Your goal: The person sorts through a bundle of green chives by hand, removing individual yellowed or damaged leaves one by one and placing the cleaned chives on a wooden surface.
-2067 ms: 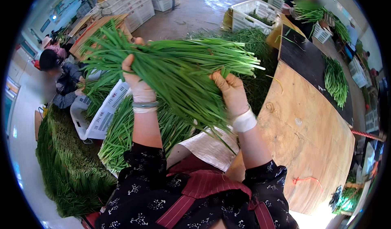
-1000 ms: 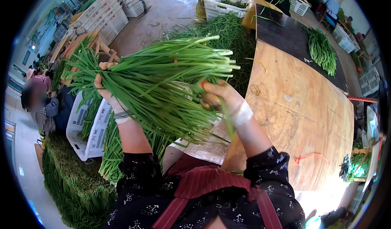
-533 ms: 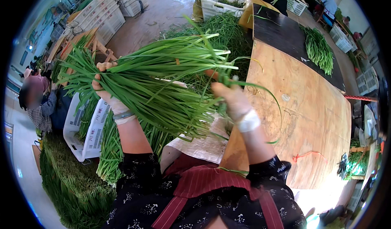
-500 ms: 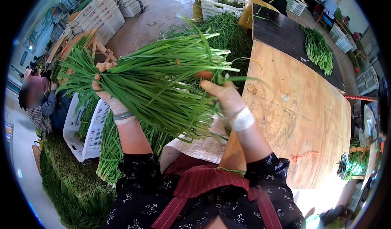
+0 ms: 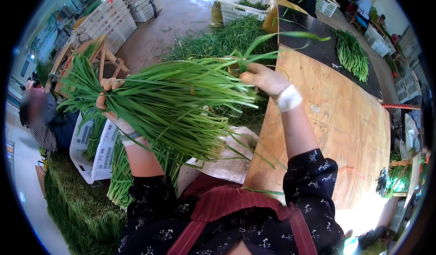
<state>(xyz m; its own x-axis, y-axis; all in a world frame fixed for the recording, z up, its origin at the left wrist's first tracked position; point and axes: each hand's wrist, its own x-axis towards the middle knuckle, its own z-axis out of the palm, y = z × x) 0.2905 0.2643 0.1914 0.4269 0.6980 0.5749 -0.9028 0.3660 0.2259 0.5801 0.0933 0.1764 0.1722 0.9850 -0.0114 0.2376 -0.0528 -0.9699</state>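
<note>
A big bunch of garlic chives lies sideways in front of me, pale cut ends to the right, leaf tips to the left. My left hand, in a pale glove with bare fingertips, is closed around its leafy end. At the far right of the bunch, my right hand, gloved and taped at the wrist, pinches a few loose chive leaves above the stem ends. These leaves stick out to the right, and some strands still touch the bunch.
A wooden table with a black board stands on my right, another chive bunch lying on it. Loose greens pile up ahead. White crates and stacked chives are on my left, near a co-worker.
My right hand has moved up and right, pulling loose leaves away from the stem ends. My left hand keeps its hold, and the bunch has shifted slightly left.
</note>
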